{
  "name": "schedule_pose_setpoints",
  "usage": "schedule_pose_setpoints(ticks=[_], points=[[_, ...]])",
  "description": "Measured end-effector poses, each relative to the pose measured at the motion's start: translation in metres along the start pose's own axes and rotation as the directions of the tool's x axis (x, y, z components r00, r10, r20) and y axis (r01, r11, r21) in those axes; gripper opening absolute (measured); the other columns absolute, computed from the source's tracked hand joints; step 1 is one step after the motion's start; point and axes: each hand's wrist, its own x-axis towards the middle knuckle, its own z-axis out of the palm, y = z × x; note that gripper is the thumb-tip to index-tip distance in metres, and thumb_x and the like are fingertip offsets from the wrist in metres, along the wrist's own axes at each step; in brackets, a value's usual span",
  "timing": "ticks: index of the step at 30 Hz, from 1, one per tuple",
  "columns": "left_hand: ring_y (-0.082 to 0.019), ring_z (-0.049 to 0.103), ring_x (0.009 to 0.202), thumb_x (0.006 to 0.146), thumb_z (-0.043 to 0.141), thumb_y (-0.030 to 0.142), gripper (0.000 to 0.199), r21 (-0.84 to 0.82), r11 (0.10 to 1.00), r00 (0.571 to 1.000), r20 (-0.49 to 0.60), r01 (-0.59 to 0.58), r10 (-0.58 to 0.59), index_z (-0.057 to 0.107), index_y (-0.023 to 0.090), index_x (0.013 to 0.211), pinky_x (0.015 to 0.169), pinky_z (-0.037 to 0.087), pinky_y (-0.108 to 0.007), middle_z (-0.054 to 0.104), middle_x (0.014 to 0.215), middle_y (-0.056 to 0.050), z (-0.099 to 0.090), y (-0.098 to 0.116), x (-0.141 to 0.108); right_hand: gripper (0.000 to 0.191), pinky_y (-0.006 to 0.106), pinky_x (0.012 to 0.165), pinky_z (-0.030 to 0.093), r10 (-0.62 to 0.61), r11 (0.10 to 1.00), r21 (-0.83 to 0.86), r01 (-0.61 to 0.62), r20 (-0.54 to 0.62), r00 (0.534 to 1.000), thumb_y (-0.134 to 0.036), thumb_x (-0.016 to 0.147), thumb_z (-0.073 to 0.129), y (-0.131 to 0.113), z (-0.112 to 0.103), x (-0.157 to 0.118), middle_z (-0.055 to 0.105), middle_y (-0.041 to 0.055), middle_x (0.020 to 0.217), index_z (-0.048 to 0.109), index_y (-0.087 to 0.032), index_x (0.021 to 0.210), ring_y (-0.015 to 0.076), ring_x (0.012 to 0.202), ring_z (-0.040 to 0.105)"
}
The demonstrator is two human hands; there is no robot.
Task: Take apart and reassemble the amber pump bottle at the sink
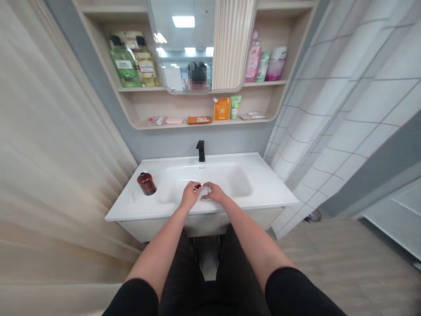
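White ceramic basin (243, 175) fills the lower middle of the head view; the left hand (190, 195) and right hand (214, 192) meet over its front part, held close, apparently so that both can work on one small spot. The right hand's grip curls narrowly around a small clear object (206, 191) at the centre; the left hand's grip looks like a narrow pinch beside a dark-tipped piece (198, 188), though I cannot tell whether it holds that piece, or whether the two pieces are one item. Both lie between the hands, above the basin.

One brown bottle (146, 183) with a black cap stands on the surface left of the bowl, within easy reach; one black faucet (200, 150) rises at the back centre. Above, a mirror (180, 44) sits in a wooden shelf unit (197, 105), which seems to keep toiletries away from splashes. Upper left, two large bottles (131, 61) stand together; upper right, three containers (263, 61) are lined up; the lower shelf (144, 126) carries about six small items (220, 109), among them one orange pouch. White tiles (345, 131) run along the right.
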Motion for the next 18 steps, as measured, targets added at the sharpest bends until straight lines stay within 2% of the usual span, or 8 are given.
schedule_pose_setpoints(ticks=[3,6,8,12,13,15,18], points=[[-0.022,0.073,0.088,0.096,0.077,0.036,0.013,-0.026,0.994,0.977,-0.184,0.105,-0.108,0.075,0.023,0.095,0.092,0.063,-0.039,0.077,0.096,-0.007,-0.008,0.007,-0.001,0.072,0.045,0.106,0.058,0.014,1.0,-0.006,-0.014,-0.003,1.0,-0.025,0.055,0.104,-0.001,0.0,-0.001,0.082,0.0062,0.12,0.079,-0.024,0.122,0.0308,0.11,0.075],[-0.023,0.074,0.088,0.099,0.07,0.043,0.02,-0.163,0.96,0.914,-0.306,0.227,-0.268,0.072,0.023,0.098,0.089,0.063,-0.037,0.079,0.092,-0.006,-0.032,0.005,-0.01,0.071,0.044,0.104,0.059,0.014,1.0,0.019,-0.014,0.013,1.0,-0.025,0.055,0.104,-0.001,-0.001,-0.002,0.082,0.0044,0.114,0.079,-0.024,0.122,0.0298,0.107,0.075],[-0.022,0.075,0.089,0.099,0.068,0.045,0.023,-0.23,0.937,0.878,-0.346,0.261,-0.33,0.072,0.022,0.104,0.089,0.063,-0.037,0.079,0.094,-0.006,-0.061,-0.004,-0.021,0.071,0.043,0.101,0.059,0.026,0.999,0.04,-0.027,0.019,0.999,-0.026,0.055,0.103,0.0,-0.002,-0.002,0.081,0.0028,0.11,0.079,-0.025,0.122,0.0289,0.103,0.075],[-0.024,0.079,0.104,0.089,0.077,0.037,0.026,-0.219,0.914,0.798,-0.446,0.342,-0.405,0.067,0.022,0.108,0.099,0.062,-0.038,0.08,0.109,-0.009,-0.141,-0.034,-0.048,0.07,0.043,0.102,0.059,0.034,0.997,0.062,-0.035,0.014,0.999,-0.027,0.055,0.103,0.003,-0.002,0.001,0.081,0.0029,0.111,0.08,-0.026,0.121,0.0295,0.105,0.075],[-0.024,0.079,0.104,0.088,0.077,0.035,0.026,-0.186,0.901,0.776,-0.459,0.391,-0.432,0.067,0.022,0.108,0.1,0.062,-0.038,0.08,0.11,-0.008,-0.161,-0.041,-0.053,0.069,0.043,0.103,0.059,0.03,0.998,0.06,-0.03,0.008,1.0,-0.027,0.055,0.103,0.003,-0.001,0.001,0.081,0.0034,0.113,0.08,-0.026,0.12,0.0301,0.107,0.075],[-0.024,0.079,0.103,0.088,0.077,0.035,0.031,-0.031,0.884,0.772,-0.473,0.466,-0.424,0.068,0.023,0.115,0.101,0.062,-0.04,0.079,0.114,-0.007,-0.195,-0.051,-0.063,0.069,0.045,0.106,0.058,0.018,0.998,0.06,-0.017,-0.003,1.0,-0.027,0.055,0.103,0.003,-0.001,0.001,0.081,0.0043,0.116,0.08,-0.026,0.12,0.0311,0.111,0.075],[-0.028,0.078,0.106,0.092,0.074,0.041,0.028,0.285,0.814,0.814,-0.47,0.506,-0.342,0.073,0.024,0.113,0.105,0.059,-0.043,0.079,0.113,-0.008,-0.224,-0.056,-0.072,0.068,0.046,0.108,0.057,0.009,0.998,0.058,-0.008,-0.007,1.0,-0.027,0.056,0.103,0.002,-0.001,0.0,0.081,0.0054,0.12,0.08,-0.025,0.12,0.0321,0.114,0.075]])
